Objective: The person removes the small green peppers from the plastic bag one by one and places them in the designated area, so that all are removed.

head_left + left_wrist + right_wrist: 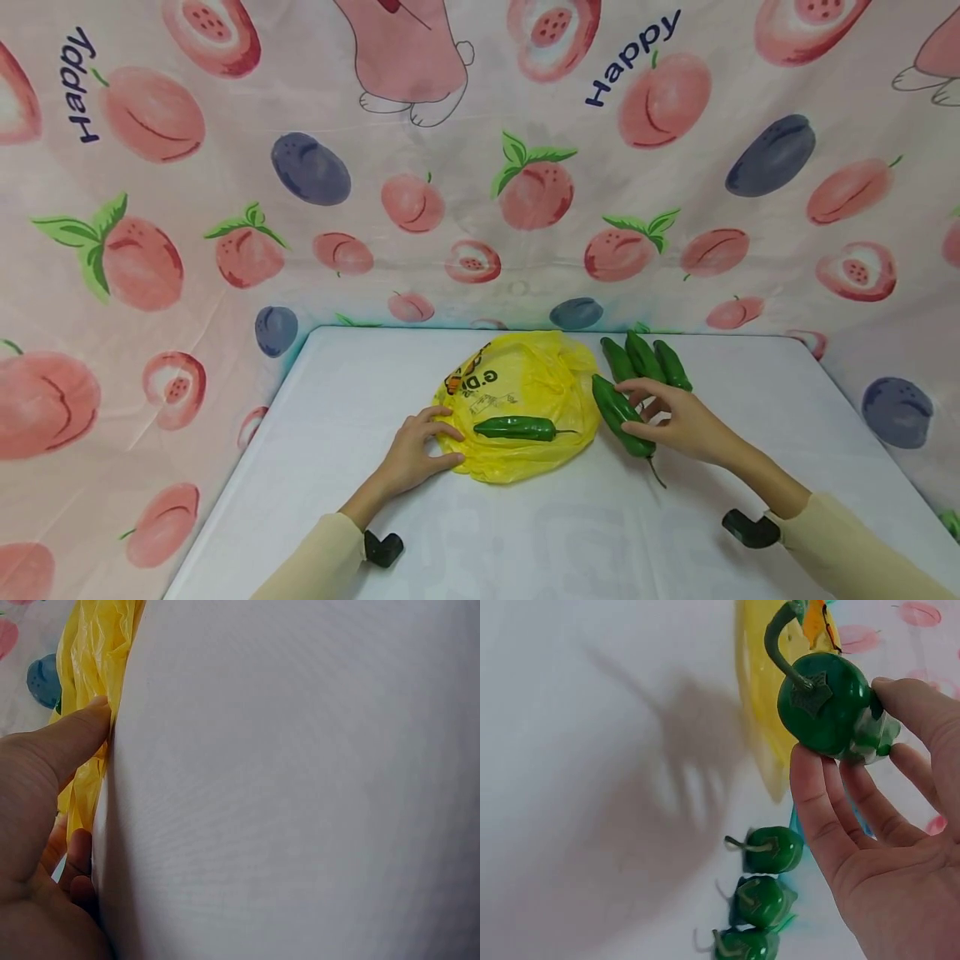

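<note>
In the head view, my right hand point(678, 421) grips a long glossy green chili pepper point(617, 415) between thumb and fingers, its thin stem pointing down toward me. The right wrist view shows that pepper point(825, 705) stem end first, raised over the white surface. Another green chili pepper point(513, 428) lies crosswise on a crumpled yellow plastic bag point(532, 375). My left hand point(412, 450) rests at the bag's left edge with its fingers spread. Close up in the left wrist view, the thumb point(82, 731) touches the yellow plastic point(101, 645).
Just beyond my right hand, three more green chili peppers point(645, 357) lie side by side near the far edge of the white table point(360, 375). A fruit-printed cloth point(465, 167) hangs behind the table. Black wrist mounts point(750, 529) sit by both sleeves.
</note>
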A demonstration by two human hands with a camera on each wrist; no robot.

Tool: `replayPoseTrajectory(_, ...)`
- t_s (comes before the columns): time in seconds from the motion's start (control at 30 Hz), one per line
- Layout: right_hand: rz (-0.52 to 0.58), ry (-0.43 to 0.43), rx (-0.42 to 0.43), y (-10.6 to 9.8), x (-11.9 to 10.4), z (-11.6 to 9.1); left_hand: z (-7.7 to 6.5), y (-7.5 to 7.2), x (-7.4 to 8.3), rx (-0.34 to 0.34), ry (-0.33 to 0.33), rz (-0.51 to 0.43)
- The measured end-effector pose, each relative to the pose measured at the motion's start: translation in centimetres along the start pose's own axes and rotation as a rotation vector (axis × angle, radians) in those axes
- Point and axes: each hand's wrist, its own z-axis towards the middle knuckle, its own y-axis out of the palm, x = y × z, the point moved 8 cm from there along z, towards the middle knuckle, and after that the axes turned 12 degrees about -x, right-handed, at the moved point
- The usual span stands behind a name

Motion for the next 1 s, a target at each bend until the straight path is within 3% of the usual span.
replayPoseTrajectory(0.57, 0.088, 0.139, 0.038, 0.7, 3.1, -1.9, 0.0, 0.0, 0.1, 0.009, 0.032, 0.018)
replayPoseTrajectory(1.0, 0.202, 0.188, -0.008, 1.5, 4.4, -2.6, 0.1, 0.0, 0.1, 0.007, 0.023, 0.008)
